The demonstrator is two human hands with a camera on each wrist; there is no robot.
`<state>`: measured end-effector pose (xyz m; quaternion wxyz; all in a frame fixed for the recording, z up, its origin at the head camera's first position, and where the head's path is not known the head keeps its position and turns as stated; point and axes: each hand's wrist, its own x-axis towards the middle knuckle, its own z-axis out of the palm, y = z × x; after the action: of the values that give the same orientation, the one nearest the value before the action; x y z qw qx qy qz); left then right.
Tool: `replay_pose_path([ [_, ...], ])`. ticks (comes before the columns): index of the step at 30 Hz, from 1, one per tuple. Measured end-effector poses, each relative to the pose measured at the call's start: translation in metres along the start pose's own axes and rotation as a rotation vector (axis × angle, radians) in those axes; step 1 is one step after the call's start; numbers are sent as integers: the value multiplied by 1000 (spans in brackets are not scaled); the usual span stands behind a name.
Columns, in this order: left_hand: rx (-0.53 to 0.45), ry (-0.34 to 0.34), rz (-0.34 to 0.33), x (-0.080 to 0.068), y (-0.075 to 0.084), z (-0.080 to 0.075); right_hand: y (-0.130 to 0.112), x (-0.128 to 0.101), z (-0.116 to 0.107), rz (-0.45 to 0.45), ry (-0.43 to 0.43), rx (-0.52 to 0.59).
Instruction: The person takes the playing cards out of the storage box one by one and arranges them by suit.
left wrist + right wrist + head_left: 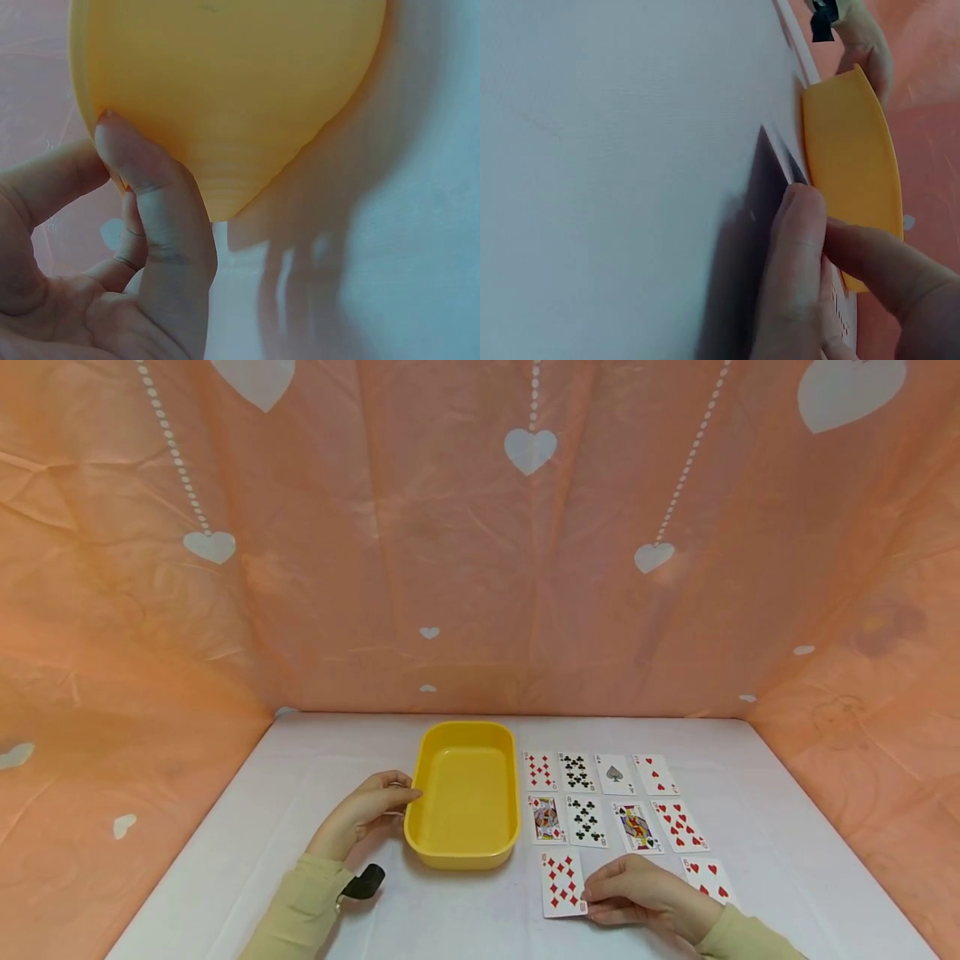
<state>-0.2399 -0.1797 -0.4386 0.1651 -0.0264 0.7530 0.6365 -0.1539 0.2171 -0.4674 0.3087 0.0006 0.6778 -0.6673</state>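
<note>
A yellow plastic tray (462,810) stands on the white table, and my left hand (367,810) pinches its left rim between thumb and fingers. In the left wrist view the thumb of my left hand (154,225) lies on the inner side of the tray wall (225,97). My right hand (648,893) pinches the lower right edge of a playing card with red diamonds (562,883), face up at the near end of the layout. The right wrist view has this card (765,169) slightly raised at an angle, its shadow beside it.
Behind the right hand, face-up cards lie in rows, among them an ace of spades (615,774), a jack of spades (637,827) and a king of diamonds (548,820). A hearts card (707,878) is partly covered by the right hand. Orange heart-patterned cloth (465,568) encloses the table.
</note>
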Motion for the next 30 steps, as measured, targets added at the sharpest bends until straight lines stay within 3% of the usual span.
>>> replay_pose_path([
  [15, -12, 17, -12, 3, -1, 2, -6, 2, 8, 22, 65, -106],
  [30, -9, -16, 43, 0, -4, -2, -11, -2, 4, -43, 86, -166],
])
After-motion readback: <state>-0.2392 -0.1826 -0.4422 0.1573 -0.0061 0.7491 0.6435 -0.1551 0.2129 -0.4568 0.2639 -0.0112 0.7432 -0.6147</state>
